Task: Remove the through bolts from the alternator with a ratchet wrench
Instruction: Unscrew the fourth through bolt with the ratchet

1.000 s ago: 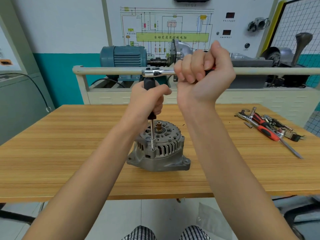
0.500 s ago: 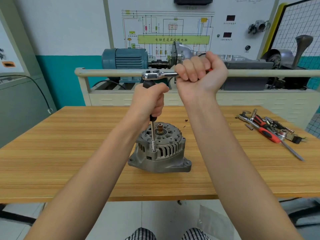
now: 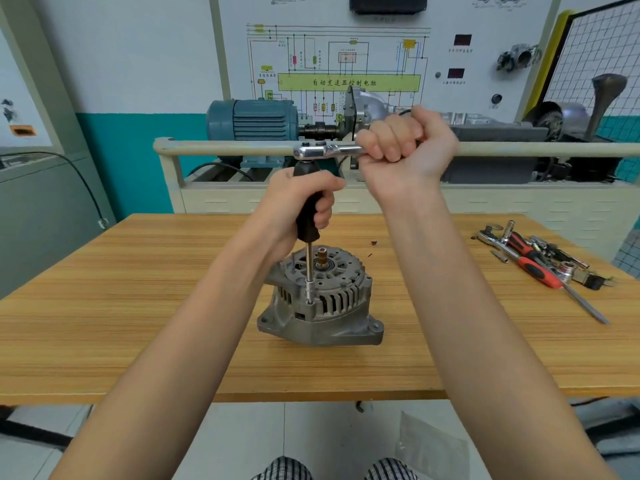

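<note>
- Alternator [image 3: 320, 303] sits near the middle of the wooden bench [image 3: 121, 323], shaft end up, slotted housing facing the viewer, mounting lugs at the base.
- Ratchet wrench [image 3: 323, 151]: chrome head and handle lie roughly level, long axis running left to right, head at the left end.
- Black-handled extension [image 3: 307, 216] hangs straight down from the ratchet head; its steel shank stands near vertical, and the socket tip meets a through bolt [image 3: 309, 301] on the near rim of the housing.
- Left hand [image 3: 304, 202] wrapped around the black grip, fingers curled tight.
- Right hand [image 3: 407, 147] fisted around the wrench handle, knuckles toward the viewer.
- Loose tools [image 3: 540, 265] lie in a heap at the right of the bench, well apart from the alternator; among them is a red-and-black-handled screwdriver.
</note>
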Demonstrator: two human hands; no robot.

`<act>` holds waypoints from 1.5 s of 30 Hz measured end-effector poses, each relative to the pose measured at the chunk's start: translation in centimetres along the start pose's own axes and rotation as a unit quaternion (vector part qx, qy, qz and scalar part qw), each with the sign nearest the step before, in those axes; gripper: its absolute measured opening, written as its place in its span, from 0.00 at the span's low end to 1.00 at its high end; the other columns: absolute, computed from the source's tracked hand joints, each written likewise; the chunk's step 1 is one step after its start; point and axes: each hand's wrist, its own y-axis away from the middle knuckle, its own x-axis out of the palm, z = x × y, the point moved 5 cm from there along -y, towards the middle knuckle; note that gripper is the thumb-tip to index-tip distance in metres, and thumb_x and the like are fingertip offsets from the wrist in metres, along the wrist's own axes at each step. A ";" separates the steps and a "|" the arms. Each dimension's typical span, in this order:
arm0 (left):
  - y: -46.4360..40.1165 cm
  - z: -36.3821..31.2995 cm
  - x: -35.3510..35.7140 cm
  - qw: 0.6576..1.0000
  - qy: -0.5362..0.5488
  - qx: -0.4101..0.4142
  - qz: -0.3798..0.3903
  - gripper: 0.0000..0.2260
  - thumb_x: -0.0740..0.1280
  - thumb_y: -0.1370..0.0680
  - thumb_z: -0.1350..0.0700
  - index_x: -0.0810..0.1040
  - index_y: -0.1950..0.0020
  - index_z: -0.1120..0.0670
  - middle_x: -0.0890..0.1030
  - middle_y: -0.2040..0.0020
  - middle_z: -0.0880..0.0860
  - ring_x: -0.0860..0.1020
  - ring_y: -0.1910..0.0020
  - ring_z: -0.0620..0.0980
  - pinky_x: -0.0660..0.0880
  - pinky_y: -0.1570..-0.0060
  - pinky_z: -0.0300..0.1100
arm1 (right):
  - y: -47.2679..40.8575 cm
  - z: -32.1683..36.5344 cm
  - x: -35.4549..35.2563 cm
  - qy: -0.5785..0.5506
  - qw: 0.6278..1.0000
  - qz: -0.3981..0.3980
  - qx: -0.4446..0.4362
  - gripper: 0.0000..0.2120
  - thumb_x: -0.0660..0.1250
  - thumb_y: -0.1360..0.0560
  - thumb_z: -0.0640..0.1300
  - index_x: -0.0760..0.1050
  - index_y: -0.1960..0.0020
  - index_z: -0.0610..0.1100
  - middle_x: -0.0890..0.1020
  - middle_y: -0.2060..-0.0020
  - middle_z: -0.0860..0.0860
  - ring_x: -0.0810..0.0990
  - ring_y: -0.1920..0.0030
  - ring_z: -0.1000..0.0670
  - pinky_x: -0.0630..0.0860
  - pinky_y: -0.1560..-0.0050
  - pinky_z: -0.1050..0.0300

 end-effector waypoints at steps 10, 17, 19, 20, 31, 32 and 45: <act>0.0 0.6 0.2 0.997 0.003 -0.027 -0.074 0.21 0.61 0.23 0.65 0.60 0.74 0.51 0.59 0.80 0.47 0.55 0.82 0.45 0.53 0.79 0.34 | -0.6 -0.8 -0.3 -0.047 0.999 0.002 0.015 0.25 0.51 0.22 0.40 0.59 0.79 0.46 0.57 0.84 0.53 0.54 0.85 0.54 0.54 0.80 0.65; 0.1 0.5 -0.2 0.962 -0.038 0.013 -0.270 0.17 0.66 0.28 0.65 0.62 0.70 0.53 0.60 0.73 0.52 0.57 0.74 0.48 0.55 0.76 0.38 | 5.1 -1.8 2.7 0.134 0.941 0.152 -0.270 0.18 0.54 0.25 0.35 0.61 0.71 0.48 0.60 0.84 0.52 0.55 0.81 0.55 0.53 0.73 0.58; 0.2 0.5 -0.2 0.969 -0.039 0.015 -0.245 0.17 0.66 0.28 0.65 0.62 0.70 0.52 0.60 0.74 0.50 0.57 0.76 0.47 0.55 0.78 0.36 | 5.5 -1.9 2.9 0.148 0.933 0.165 -0.284 0.16 0.54 0.25 0.35 0.61 0.70 0.47 0.60 0.84 0.53 0.55 0.81 0.55 0.52 0.73 0.58; 0.2 0.5 -0.1 0.977 -0.032 0.009 -0.212 0.17 0.66 0.28 0.66 0.63 0.70 0.53 0.61 0.76 0.50 0.58 0.78 0.46 0.56 0.78 0.35 | 5.2 -1.6 2.9 0.143 0.940 0.161 -0.266 0.17 0.54 0.24 0.35 0.60 0.70 0.47 0.60 0.84 0.53 0.55 0.81 0.55 0.51 0.73 0.58; 0.3 0.1 0.9 0.998 0.029 -0.009 0.059 0.18 0.67 0.29 0.60 0.64 0.76 0.51 0.62 0.79 0.48 0.59 0.82 0.45 0.58 0.79 0.34 | -2.2 -2.1 -1.1 -0.086 0.987 -0.011 0.132 0.29 0.50 0.21 0.42 0.56 0.81 0.44 0.57 0.86 0.52 0.56 0.86 0.53 0.54 0.83 0.63; 0.3 0.2 0.8 0.998 0.028 -0.011 0.053 0.19 0.66 0.27 0.61 0.63 0.76 0.51 0.60 0.80 0.47 0.57 0.83 0.44 0.56 0.80 0.33 | -2.3 -2.1 -1.2 -0.090 0.987 -0.011 0.132 0.29 0.50 0.21 0.42 0.56 0.81 0.44 0.57 0.86 0.52 0.56 0.86 0.53 0.55 0.83 0.63; -0.3 0.8 0.5 0.977 -0.052 0.009 -0.205 0.16 0.65 0.28 0.66 0.63 0.70 0.53 0.61 0.75 0.51 0.57 0.78 0.47 0.56 0.79 0.34 | 4.5 -0.4 1.7 0.106 0.960 0.130 -0.225 0.25 0.52 0.22 0.37 0.59 0.78 0.47 0.58 0.84 0.53 0.53 0.81 0.53 0.51 0.74 0.58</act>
